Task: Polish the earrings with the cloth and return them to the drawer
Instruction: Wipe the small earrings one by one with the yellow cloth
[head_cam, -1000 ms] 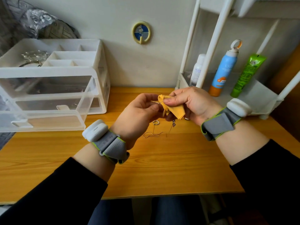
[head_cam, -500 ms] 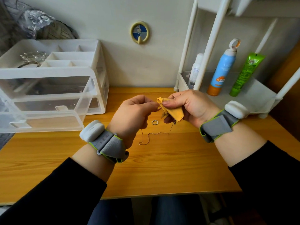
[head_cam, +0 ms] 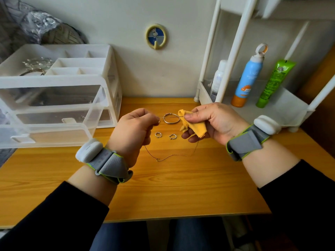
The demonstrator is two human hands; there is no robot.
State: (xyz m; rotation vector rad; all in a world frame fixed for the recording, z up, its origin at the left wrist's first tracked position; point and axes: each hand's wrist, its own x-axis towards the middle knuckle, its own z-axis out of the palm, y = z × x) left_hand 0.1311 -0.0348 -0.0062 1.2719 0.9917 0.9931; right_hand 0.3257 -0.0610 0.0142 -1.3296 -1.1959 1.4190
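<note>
- The left hand (head_cam: 132,129) has thumb and forefinger pressed together on one end of a thread earring (head_cam: 168,117), with the other fingers curled under.
- The right hand (head_cam: 215,122) clamps a folded yellow cloth (head_cam: 196,126) between thumb and forefinger. The fine strand runs into that fold, so the cloth appears to be wrapped round it.
- Between the two sets of fingertips the strand is stretched straight. Its remaining length hangs below both hands and trails in a slack loop on the desk (head_cam: 181,187).
- The strand looks almost weightless and hair-thin, limp wherever it is not pulled, and likely to kink or snap under a sharp tug. It is best held near its end with light pad pressure and drawn gently through the cloth.
- A large hoop (head_cam: 171,122) lies on the desk just beyond the stretched strand, between the two thumbs (it looks rigid and smooth, so easy to pinch by its rim).
- A pair of small twisted hoops (head_cam: 158,134) lies just below the fingertips, side by side and apart. They are stiff, but tiny enough to slip or skate away, so a fingertip pinch across the ring seems safest.
- The clear drawer (head_cam: 45,140) stands pulled open, well outside the left knuckles, and no jewellery can be made out in it.
</note>
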